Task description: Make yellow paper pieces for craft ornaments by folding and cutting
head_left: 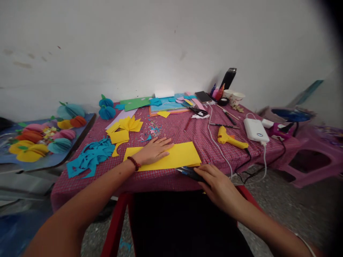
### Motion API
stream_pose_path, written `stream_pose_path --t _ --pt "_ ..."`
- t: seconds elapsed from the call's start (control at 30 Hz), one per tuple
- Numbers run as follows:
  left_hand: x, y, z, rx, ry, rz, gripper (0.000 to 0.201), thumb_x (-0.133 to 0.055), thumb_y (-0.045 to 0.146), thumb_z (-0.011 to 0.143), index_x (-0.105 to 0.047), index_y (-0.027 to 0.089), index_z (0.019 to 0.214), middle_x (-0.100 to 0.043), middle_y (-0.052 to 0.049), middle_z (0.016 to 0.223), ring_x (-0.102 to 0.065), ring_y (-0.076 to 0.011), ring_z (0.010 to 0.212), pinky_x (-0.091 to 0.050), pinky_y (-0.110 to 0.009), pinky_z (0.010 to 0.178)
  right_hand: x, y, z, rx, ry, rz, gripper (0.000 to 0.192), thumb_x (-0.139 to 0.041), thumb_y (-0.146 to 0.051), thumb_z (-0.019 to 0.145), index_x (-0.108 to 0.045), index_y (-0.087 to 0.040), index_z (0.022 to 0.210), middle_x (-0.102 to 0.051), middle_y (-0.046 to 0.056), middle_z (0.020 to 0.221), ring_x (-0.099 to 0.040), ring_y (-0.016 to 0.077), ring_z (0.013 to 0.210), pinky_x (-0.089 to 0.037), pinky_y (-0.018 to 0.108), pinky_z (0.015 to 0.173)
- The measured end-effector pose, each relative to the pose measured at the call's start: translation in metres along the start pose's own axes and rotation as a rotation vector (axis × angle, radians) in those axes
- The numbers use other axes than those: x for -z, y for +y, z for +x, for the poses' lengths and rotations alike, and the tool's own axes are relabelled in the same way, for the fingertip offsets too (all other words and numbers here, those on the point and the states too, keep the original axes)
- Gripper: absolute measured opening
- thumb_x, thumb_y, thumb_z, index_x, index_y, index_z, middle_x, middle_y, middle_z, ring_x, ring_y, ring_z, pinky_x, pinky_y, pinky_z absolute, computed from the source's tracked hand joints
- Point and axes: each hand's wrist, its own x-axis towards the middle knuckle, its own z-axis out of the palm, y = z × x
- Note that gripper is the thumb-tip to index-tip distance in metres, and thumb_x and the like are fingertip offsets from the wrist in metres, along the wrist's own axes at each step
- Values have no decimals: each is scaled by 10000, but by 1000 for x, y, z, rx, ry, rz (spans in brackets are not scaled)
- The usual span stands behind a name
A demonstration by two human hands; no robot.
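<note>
The yellow paper sheet (171, 156) lies at the near edge of the counter (187, 135). The left hand (154, 151) rests flat on its left half, fingers spread, gripping nothing. The right hand (218, 184) is at the sheet's near right corner, fingers curled over dark scissors (189, 172). A yellow glue gun (230, 139) lies beyond the sheet's right end.

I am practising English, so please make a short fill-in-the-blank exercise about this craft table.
1. The left hand lies flat on a sheet of ____ paper.
2. The right hand touches dark scissors at the table's ____ edge.
3. The yellow glue gun lies on a ____ checked cloth.

Missing words: yellow; near; red
</note>
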Motion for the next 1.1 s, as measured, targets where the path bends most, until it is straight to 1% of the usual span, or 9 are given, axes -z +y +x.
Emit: stream_pose_path --t 0.13,0.3,0.43,0.57,0.73,0.93,1.1 --pt "-1 -1 0 -10 8 -11 578 -177 566 971 -288 332 1487 -216 14 1595 -179 -214 1468 -76 -449 1175 -3 -2 -4 -11 25 20 387 -510 -88 877 -555 -180 1250 -605 128 1168 -597 251 1033 -541 447 895" --pt "-1 0 0 -14 24 -14 581 -183 569 970 -299 326 1485 -232 5 1592 -191 -215 1464 -74 -445 1176 -9 -11 12 9 -6 3 398 -524 -75 860 -556 -177 1243 -605 122 1164 -570 266 1075 -507 465 947" --pt "0 1 0 -5 15 -10 589 -179 569 969 -299 315 1487 -230 -1 1592 -193 -224 1464 -94 -457 1172 -10 -14 9 5 -12 8 403 -511 -74 871 -545 -182 1258 -597 123 1171 -574 263 1066 -518 463 934" --pt "-3 -1 0 -20 35 -13 580 -185 574 967 -289 339 1486 -242 7 1589 -206 -223 1459 -96 -464 1170 -12 -20 11 13 16 19 381 -502 -78 882 -553 -182 1245 -595 125 1183 -575 257 1069 -523 467 934" --pt "-5 -1 0 -19 63 -6 573 -189 576 967 -289 350 1483 -244 15 1589 -213 -216 1457 -93 -470 1173 -17 -30 29 31 -41 -1 387 -514 -65 860 -557 -148 1236 -607 127 1144 -570 265 1035 -518 478 933" --pt "0 4 0 -3 27 7 584 -181 555 975 -308 296 1483 -234 -3 1590 -203 -225 1461 -102 -472 1171 -17 -30 21 33 -63 18 407 -493 -67 880 -535 -158 1274 -581 128 1202 -551 253 1088 -503 446 962" --pt "0 3 -1 -10 42 -3 593 -180 575 968 -314 306 1479 -244 -2 1588 -208 -222 1459 -105 -476 1170 -23 -42 37 32 -79 -8 389 -507 -56 859 -558 -139 1236 -607 125 1121 -571 258 999 -523 451 906"
